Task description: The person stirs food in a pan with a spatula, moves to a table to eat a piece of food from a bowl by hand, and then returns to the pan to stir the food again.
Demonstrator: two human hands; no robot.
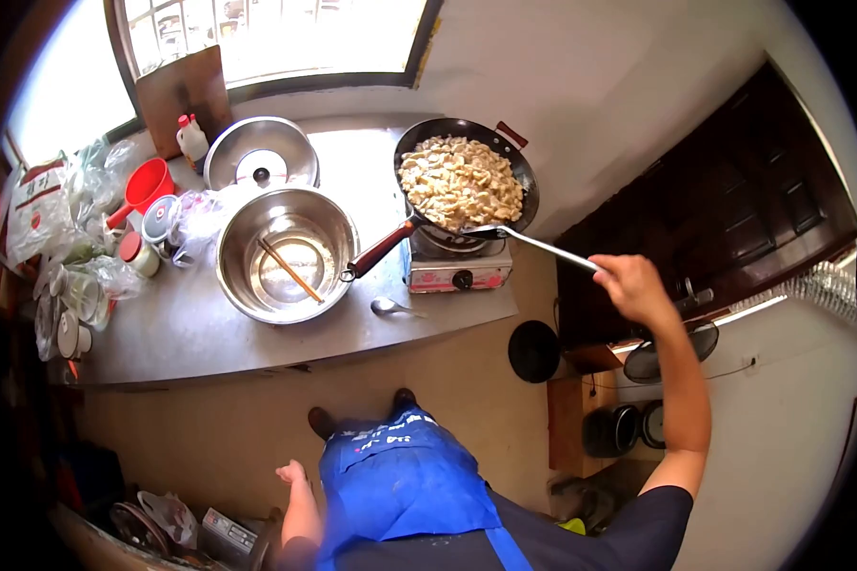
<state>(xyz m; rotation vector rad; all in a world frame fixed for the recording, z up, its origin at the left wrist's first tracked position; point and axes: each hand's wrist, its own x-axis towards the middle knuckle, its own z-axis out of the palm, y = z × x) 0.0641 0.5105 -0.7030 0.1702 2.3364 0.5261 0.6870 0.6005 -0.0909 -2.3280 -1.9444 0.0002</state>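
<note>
Far L of counter [190, 328]: bags [38, 214], red scoop [149, 184]. Then steel pot [240, 257] w/ chopsticks [290, 271] lying inside. L hand [292, 472] hangs low, well apart from counter; nothing seen in it, too small to tell if clenched or slack. Spoon [384, 305] lies near wok handle [388, 246], which points L, its end ring at pot rim (can't tell if touching). Risk: knocking pot could swing wok [527, 179], b/c they're so close. Wok's on stove [428, 279], heaped w/ pale food [460, 179]; spatula [554, 251] blade at near edge of food, R hand [633, 288] wrapped round its shaft. Poss. trouble: hard push slides or tips wok, b/c no hand's on its handle; food spills over rim b/c heap's high; bottom scorches if heat's on (can't tell) & stirring's patchy.
</note>
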